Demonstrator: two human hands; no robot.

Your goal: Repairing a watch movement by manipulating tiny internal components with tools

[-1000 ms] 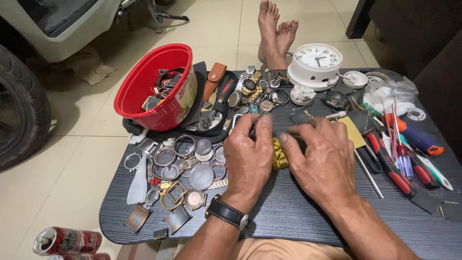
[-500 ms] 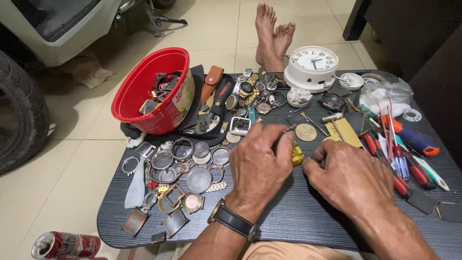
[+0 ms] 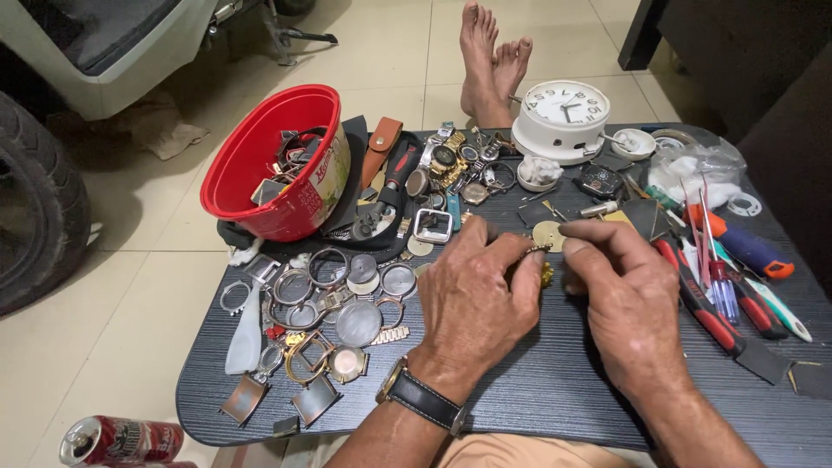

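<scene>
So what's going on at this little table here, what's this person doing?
A person sits at a low dark table crowded with watch parts. Both hands meet near its middle: the left hand, with a black-strapped wristwatch, and the right hand pinch a small yellow-gold piece between the fingertips; what it is exactly is too hidden to tell. Empty watch cases lie to the left, a red bowl of parts behind them, a white clock and screwdrivers to the right.

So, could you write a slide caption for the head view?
Left hand and right hand hold a small gold-coloured metal part above the dark wood-grain table.
</scene>
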